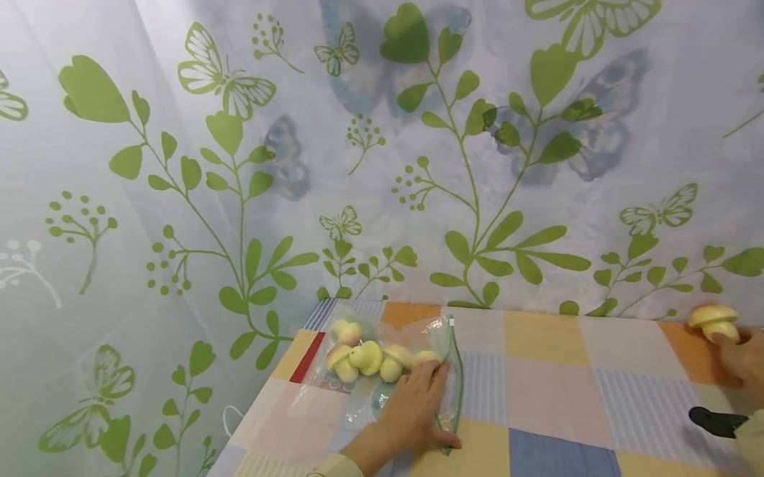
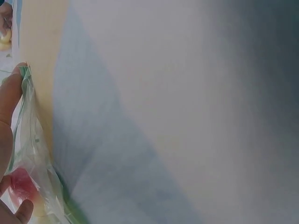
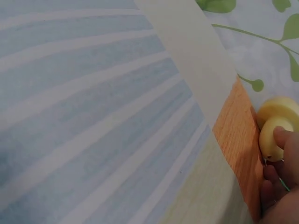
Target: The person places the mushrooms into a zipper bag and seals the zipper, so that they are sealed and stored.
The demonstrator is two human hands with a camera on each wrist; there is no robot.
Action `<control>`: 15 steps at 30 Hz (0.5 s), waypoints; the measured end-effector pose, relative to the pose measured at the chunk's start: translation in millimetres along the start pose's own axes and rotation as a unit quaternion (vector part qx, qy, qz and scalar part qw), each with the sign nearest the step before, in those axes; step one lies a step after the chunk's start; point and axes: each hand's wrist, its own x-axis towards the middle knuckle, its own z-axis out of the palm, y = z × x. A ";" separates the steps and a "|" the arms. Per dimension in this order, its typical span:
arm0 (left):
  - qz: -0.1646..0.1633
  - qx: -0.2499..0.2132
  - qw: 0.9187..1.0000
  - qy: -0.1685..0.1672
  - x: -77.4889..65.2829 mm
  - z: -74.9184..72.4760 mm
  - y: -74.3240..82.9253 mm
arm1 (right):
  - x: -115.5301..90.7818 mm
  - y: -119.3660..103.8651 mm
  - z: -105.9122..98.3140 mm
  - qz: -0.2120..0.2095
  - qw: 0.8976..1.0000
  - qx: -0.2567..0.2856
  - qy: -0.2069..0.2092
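Note:
A clear zip bag [image 1: 391,404] with a green seal lies on the patchwork cloth, and several yellow toy mushrooms [image 1: 367,358] with reddish caps show inside it. My left hand [image 1: 412,410] rests on the bag near its mouth, fingers spread, thumb at the green seal [image 2: 25,74]. In the left wrist view a red-capped mushroom [image 2: 23,186] lies by the fingertips, seen through the plastic. Over at the far right my right hand [image 1: 755,366] holds another yellow toy mushroom [image 1: 713,320] by its stem. The right wrist view shows the thumb against that mushroom [image 3: 273,135].
The patchwork cloth [image 1: 553,402] covers the table up to the back edge. Behind it hangs a curtain [image 1: 368,217] with green leaves and butterflies. A black strap end [image 1: 716,421] sticks out by the right sleeve. A white loop [image 1: 231,419] shows at the table's left edge.

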 end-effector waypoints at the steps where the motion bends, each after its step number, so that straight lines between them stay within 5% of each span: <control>1: 0.001 -0.003 1.000 -0.001 -0.3 -0.8 1.3 | -2.1 1.8 -0.8 -0.004 1.000 0.003 0.001; 15: 0.000 -0.028 1.000 0.002 -0.9 -7.1 2.8 | -25.1 11.5 -18.9 -0.090 0.996 0.020 0.016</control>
